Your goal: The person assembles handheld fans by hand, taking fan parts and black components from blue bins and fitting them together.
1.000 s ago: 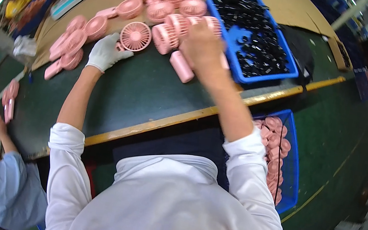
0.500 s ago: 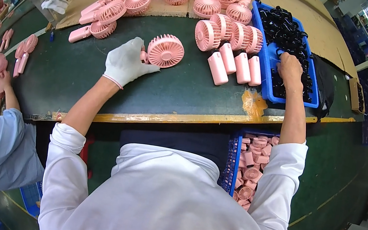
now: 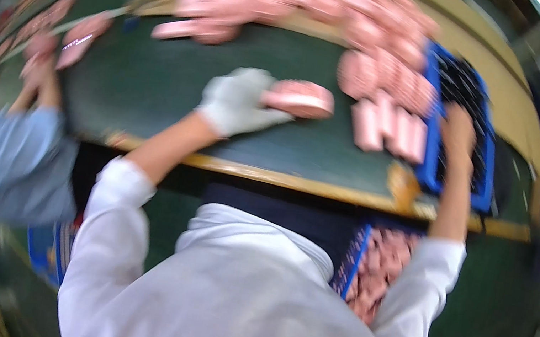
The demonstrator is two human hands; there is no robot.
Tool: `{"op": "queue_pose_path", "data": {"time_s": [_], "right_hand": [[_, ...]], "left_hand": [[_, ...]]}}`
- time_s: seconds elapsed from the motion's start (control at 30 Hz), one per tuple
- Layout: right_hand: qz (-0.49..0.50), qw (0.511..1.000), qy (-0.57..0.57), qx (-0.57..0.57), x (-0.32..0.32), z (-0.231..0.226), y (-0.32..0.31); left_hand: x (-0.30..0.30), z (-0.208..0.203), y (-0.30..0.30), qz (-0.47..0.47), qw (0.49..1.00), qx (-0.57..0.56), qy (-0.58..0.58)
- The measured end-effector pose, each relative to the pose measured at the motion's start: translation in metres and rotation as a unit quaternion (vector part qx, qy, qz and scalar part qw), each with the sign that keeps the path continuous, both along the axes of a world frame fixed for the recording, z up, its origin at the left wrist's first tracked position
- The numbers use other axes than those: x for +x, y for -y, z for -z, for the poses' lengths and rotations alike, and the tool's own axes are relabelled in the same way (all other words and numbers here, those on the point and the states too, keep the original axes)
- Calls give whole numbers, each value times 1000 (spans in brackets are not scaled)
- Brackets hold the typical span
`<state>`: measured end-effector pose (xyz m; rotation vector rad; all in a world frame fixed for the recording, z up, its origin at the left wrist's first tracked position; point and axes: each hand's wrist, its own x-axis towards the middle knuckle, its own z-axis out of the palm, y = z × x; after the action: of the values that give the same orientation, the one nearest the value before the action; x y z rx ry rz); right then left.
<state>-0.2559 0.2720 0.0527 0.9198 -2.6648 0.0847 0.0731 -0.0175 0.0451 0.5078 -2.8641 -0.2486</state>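
My left hand (image 3: 237, 99), in a white glove, is closed around the handle of a pink handheld fan (image 3: 304, 99), held over the green work table (image 3: 175, 90). The round fan head sticks out to the right of the glove, its rim turned toward me. My bare right hand (image 3: 460, 132) reaches into a blue bin (image 3: 485, 179) of small black parts (image 3: 460, 79). Its fingers are blurred and partly hidden, so whether they hold a part does not show. Just left of the bin, several pink fans (image 3: 386, 81) lie in a row, handles toward me.
More pink fans (image 3: 378, 7) are heaped on cardboard at the back, with another cluster (image 3: 215, 7) at the back left. A blue crate (image 3: 356, 259) of pink fans stands below the table's front edge. A co-worker in a blue shirt (image 3: 19, 157) handles a fan at left.
The whole view has shifted and blurred. The fan in my left hand has tipped, showing its head more edge-on. My right hand remains in the blue bin.
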Motion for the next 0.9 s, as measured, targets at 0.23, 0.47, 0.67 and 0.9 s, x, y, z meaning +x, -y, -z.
{"op": "queue_pose_path", "data": {"time_s": [0.23,0.47,0.67,0.9], "right_hand": [[-75,995,-51,38,-55,32,-26],[-50,995,-49,68,-57,27,-24],[-2,954,81,-289,13,-14,-1],[-224,687,348,-597,149,-13,50]], "left_hand": [[8,6,-2,76,997,-18,-6],[5,21,3,90,993,-32,-67],[2,6,5,-1,1000,26,7],[-6,23,16,-24,722,632,-281]]}}
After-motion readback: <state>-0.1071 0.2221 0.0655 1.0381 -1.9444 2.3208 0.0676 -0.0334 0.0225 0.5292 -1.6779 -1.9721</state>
